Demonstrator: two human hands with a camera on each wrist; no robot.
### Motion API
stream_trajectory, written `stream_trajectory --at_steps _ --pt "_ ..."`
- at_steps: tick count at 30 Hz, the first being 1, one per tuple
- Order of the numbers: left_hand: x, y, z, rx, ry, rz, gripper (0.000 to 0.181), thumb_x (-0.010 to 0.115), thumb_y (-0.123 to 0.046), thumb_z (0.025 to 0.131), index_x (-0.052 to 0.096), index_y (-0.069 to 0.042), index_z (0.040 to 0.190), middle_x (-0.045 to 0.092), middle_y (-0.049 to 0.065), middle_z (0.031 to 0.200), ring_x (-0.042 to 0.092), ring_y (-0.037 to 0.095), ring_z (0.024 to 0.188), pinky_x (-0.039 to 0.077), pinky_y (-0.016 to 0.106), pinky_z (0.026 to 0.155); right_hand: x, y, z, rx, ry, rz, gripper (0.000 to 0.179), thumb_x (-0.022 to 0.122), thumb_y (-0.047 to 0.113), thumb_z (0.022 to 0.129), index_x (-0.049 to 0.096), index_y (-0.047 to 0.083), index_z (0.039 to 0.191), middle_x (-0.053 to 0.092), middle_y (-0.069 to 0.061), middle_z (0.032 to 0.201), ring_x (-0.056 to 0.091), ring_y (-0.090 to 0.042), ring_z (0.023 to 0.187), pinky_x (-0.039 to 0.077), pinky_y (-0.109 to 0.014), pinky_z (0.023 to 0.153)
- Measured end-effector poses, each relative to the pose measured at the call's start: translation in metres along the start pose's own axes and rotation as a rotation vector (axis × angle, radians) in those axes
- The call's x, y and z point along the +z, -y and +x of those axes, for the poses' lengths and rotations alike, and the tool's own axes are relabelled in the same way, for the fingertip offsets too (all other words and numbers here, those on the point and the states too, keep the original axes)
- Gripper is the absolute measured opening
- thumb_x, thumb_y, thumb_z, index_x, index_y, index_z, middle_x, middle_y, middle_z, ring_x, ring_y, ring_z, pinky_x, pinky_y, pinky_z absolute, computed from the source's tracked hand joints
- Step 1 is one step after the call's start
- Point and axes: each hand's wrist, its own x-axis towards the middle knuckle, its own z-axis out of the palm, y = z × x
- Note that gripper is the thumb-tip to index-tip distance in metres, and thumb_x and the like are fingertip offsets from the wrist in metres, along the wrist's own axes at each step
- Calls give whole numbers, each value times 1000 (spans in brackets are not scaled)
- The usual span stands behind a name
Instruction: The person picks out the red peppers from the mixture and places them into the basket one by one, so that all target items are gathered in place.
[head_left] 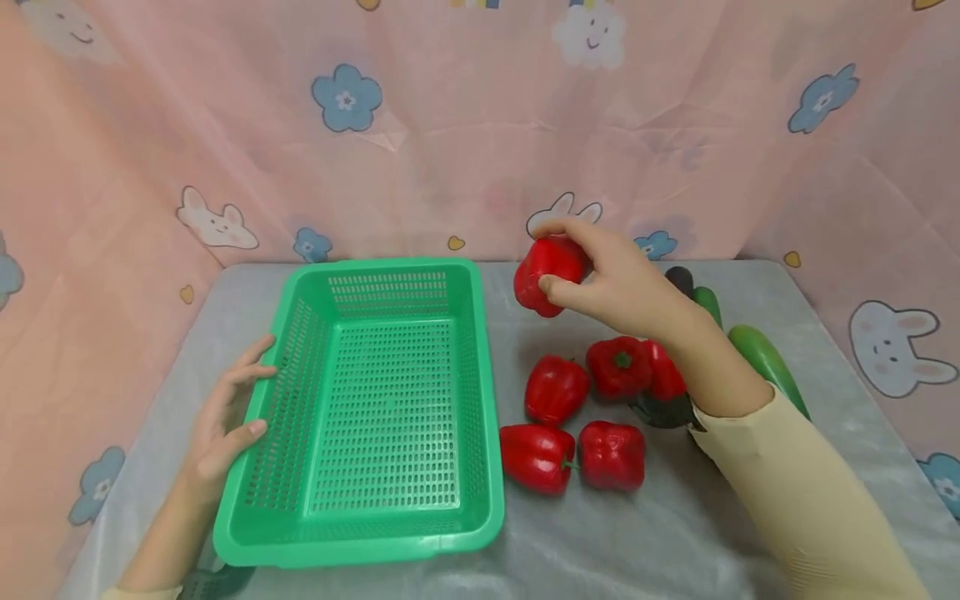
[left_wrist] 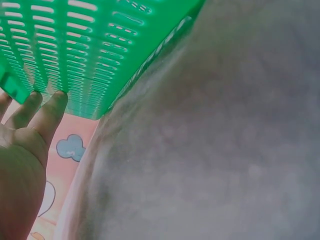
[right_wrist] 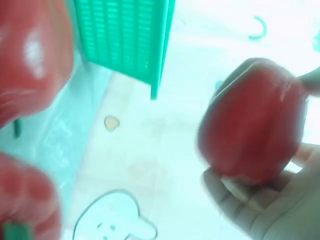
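Note:
My right hand (head_left: pixel 626 283) grips a red bell pepper (head_left: pixel 551 271) between thumb and fingers, raised over the back of the table to the right of the green basket (head_left: pixel 491 417). The right wrist view shows the same pepper (right_wrist: pixel 252 122) with fingers curled under it. My left hand (head_left: pixel 221 425) is at the basket's left side, its fingers fairly straight and fingertips right at the rim. In the left wrist view, the fingers (left_wrist: pixel 50 117) lie against the slotted outer wall (left_wrist: pixel 75 65). The basket holds nothing.
Several red bell peppers (head_left: pixel 557 390) lie on the grey tabletop (head_left: pixel 570 542) right of the basket. Beyond them, partly behind my right forearm, are a long green vegetable (head_left: pixel 765 358) and dark vegetables (head_left: pixel 678 279). A pink patterned curtain (head_left: pixel 465 150) surrounds the table's back and sides.

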Motion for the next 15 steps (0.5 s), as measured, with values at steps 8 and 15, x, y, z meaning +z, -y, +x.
stream_trajectory --at_steps 8,15 --pt "1 0 0 -22 0 -4 57 49 9 83 52 19 139 33 28 172 24 34 165 13 41 131 16 31 28 -120 12 -4 64 81 35 95 57 18 153 68 -1 128 64 -23 115 62 -45 82" --pt "2 -1 0 -9 12 -3 56 47 10 85 50 20 140 32 29 173 23 35 165 13 41 131 27 59 51 -208 25 40 68 84 37 92 59 15 151 69 -1 128 65 -21 113 63 -43 85"
